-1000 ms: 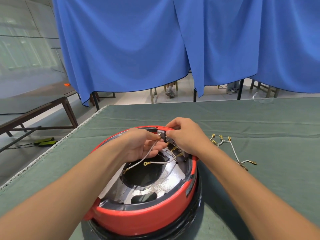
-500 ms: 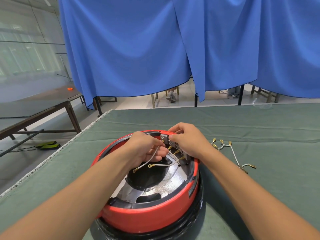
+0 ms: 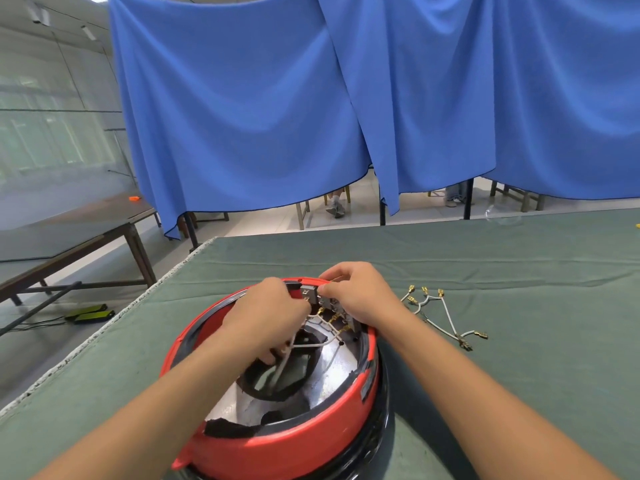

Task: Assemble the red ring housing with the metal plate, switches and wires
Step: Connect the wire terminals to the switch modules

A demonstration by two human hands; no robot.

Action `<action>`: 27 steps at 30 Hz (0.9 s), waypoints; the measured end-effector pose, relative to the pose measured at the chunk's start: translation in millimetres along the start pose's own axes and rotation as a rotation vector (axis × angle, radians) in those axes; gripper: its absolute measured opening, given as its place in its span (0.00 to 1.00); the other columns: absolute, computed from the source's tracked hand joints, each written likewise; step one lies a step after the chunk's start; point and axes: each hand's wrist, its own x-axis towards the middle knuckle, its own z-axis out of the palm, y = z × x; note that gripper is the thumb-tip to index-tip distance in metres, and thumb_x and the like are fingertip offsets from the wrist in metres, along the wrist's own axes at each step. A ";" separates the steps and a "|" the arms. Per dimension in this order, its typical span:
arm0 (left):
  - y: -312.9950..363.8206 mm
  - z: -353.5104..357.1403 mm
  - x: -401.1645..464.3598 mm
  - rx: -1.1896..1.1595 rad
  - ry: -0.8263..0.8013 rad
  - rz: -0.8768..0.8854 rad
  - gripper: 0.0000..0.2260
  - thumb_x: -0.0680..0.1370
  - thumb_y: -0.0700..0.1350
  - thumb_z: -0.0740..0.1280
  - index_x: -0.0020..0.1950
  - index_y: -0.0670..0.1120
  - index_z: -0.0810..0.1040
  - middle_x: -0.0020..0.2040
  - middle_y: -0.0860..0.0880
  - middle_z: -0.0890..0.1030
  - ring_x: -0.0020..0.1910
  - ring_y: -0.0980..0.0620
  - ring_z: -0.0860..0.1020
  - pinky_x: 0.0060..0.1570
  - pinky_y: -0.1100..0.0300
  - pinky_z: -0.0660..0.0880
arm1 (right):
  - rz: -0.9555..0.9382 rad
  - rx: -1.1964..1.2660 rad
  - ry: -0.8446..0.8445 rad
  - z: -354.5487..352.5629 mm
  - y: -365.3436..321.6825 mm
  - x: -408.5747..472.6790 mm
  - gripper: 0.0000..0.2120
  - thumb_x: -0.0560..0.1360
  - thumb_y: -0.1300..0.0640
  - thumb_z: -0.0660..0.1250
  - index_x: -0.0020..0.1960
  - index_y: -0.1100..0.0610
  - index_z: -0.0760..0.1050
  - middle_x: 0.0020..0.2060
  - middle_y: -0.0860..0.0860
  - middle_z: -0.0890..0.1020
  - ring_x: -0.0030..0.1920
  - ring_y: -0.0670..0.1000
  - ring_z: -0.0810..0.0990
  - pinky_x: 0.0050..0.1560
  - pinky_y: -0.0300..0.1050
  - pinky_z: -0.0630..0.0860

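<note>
Pinching a white wire [image 3: 289, 355], left hand [image 3: 268, 315] feeds toward the switch block [image 3: 320, 299] that right hand [image 3: 360, 294] grips; best seat each terminal squarely, block steadied.

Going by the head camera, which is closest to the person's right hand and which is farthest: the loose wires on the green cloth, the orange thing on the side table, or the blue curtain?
From the right hand:
1. Loose wires, just to its right on the green cloth.
2. Blue curtain, hanging beyond the table's far edge.
3. Orange thing, far left on the side table.
</note>
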 end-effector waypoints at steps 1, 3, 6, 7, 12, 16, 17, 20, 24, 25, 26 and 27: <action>0.1 3.3 -0.6 0.226 0.119 0.067 0.09 0.75 0.47 0.62 0.35 0.46 0.69 0.32 0.48 0.76 0.29 0.50 0.74 0.26 0.61 0.66 | -0.003 0.000 0.006 0.1 0.1 -0.1 0.05 0.72 0.59 0.70 0.48 0.55 0.80 0.40 0.50 0.82 0.42 0.49 0.79 0.46 0.43 0.74; 5.9 12.9 -4.8 0.443 0.333 0.251 0.10 0.75 0.48 0.60 0.36 0.47 0.65 0.41 0.49 0.75 0.39 0.49 0.71 0.32 0.57 0.62 | -0.019 0.004 0.037 -0.3 -1.0 -0.3 0.03 0.72 0.59 0.69 0.45 0.55 0.81 0.37 0.48 0.81 0.41 0.48 0.79 0.45 0.43 0.75; 15.0 28.4 -2.1 0.393 0.376 0.511 0.06 0.76 0.47 0.58 0.52 0.49 0.71 0.54 0.51 0.74 0.56 0.49 0.69 0.45 0.56 0.69 | -0.018 0.026 0.121 -11.4 -1.4 -1.2 0.07 0.73 0.57 0.68 0.36 0.52 0.79 0.39 0.51 0.84 0.46 0.52 0.81 0.51 0.49 0.76; 17.1 33.7 0.5 0.401 0.339 0.577 0.11 0.77 0.46 0.58 0.58 0.49 0.72 0.57 0.51 0.75 0.59 0.50 0.68 0.51 0.56 0.70 | -0.002 0.028 0.145 -19.1 0.1 -1.1 0.09 0.74 0.56 0.67 0.34 0.52 0.78 0.40 0.52 0.84 0.46 0.54 0.81 0.51 0.51 0.76; 19.7 43.0 5.0 0.386 0.186 0.620 0.14 0.81 0.46 0.53 0.60 0.48 0.76 0.61 0.53 0.77 0.63 0.52 0.70 0.59 0.54 0.69 | 0.118 -0.107 0.213 -70.1 20.2 -5.6 0.11 0.71 0.60 0.66 0.30 0.56 0.78 0.37 0.57 0.84 0.37 0.55 0.78 0.41 0.49 0.75; 23.8 41.6 7.3 0.442 0.187 0.590 0.12 0.80 0.44 0.53 0.50 0.48 0.76 0.53 0.54 0.78 0.59 0.50 0.72 0.53 0.52 0.72 | 0.195 -0.333 0.235 -100.5 36.6 -15.8 0.10 0.69 0.60 0.67 0.29 0.53 0.78 0.33 0.52 0.83 0.37 0.53 0.78 0.42 0.46 0.75; 26.0 41.6 7.7 0.432 0.188 0.571 0.11 0.80 0.44 0.53 0.47 0.47 0.75 0.52 0.53 0.78 0.58 0.50 0.73 0.52 0.52 0.72 | 0.218 -0.427 0.217 -106.0 40.8 -18.8 0.09 0.69 0.58 0.68 0.30 0.52 0.78 0.35 0.51 0.83 0.39 0.53 0.79 0.44 0.46 0.76; 29.3 42.1 10.4 0.358 0.193 0.525 0.11 0.78 0.44 0.54 0.45 0.45 0.76 0.51 0.52 0.79 0.56 0.48 0.74 0.51 0.52 0.73 | 0.267 -0.595 0.087 -111.4 52.1 -29.0 0.06 0.68 0.51 0.73 0.34 0.49 0.78 0.39 0.49 0.83 0.44 0.52 0.80 0.48 0.45 0.77; 26.9 39.5 12.4 0.317 0.221 0.537 0.14 0.77 0.44 0.55 0.52 0.46 0.79 0.55 0.52 0.81 0.58 0.50 0.74 0.53 0.52 0.74 | 0.247 -0.669 0.040 -105.7 54.2 -31.3 0.06 0.67 0.52 0.73 0.34 0.49 0.77 0.36 0.46 0.81 0.43 0.50 0.79 0.42 0.41 0.74; 26.2 39.1 11.8 0.306 0.220 0.548 0.14 0.77 0.44 0.55 0.53 0.46 0.79 0.55 0.52 0.81 0.58 0.51 0.74 0.53 0.52 0.74 | 0.238 -0.682 0.040 -104.9 53.3 -30.6 0.07 0.67 0.54 0.73 0.32 0.49 0.77 0.33 0.45 0.80 0.41 0.50 0.79 0.40 0.40 0.72; 25.7 38.9 11.3 0.294 0.218 0.556 0.14 0.77 0.43 0.55 0.53 0.46 0.79 0.55 0.53 0.80 0.58 0.51 0.73 0.53 0.52 0.73 | 0.230 -0.685 0.039 -104.2 52.2 -29.9 0.08 0.68 0.55 0.72 0.31 0.50 0.77 0.31 0.45 0.79 0.40 0.50 0.78 0.39 0.39 0.71; 25.2 38.8 10.9 0.284 0.215 0.559 0.13 0.77 0.43 0.55 0.53 0.46 0.79 0.56 0.53 0.80 0.59 0.52 0.73 0.54 0.53 0.73 | 0.220 -0.664 0.040 -103.6 51.4 -29.3 0.09 0.69 0.56 0.72 0.30 0.50 0.78 0.29 0.46 0.78 0.39 0.50 0.78 0.37 0.39 0.70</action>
